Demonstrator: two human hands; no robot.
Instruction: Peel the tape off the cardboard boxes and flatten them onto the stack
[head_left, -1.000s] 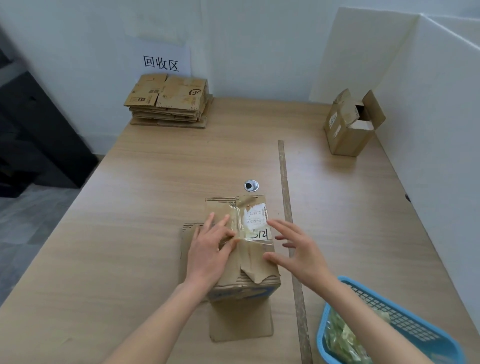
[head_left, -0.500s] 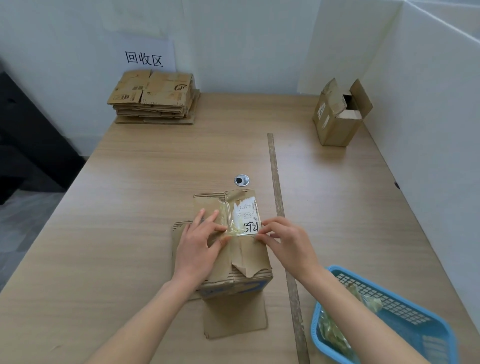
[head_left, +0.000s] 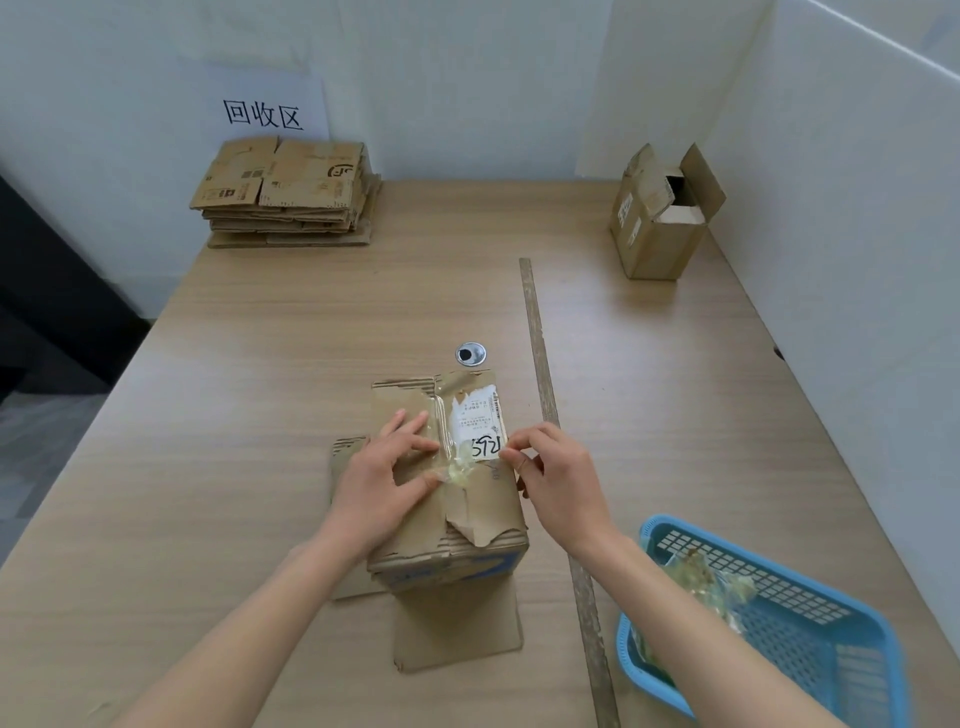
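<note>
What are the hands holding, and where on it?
The right hand pinches the tape at the label's near right corner on the cardboard box. The left hand presses flat on the box's top, gripping nothing.

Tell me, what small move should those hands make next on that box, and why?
Probably the right hand should pull the label edge it pinches up and away, while the left hand keeps pressing the box flat. Clear tape and the label are on the cardboard, not yet peeled off, and peeled scraps already sit in the blue basket nearby.
</note>
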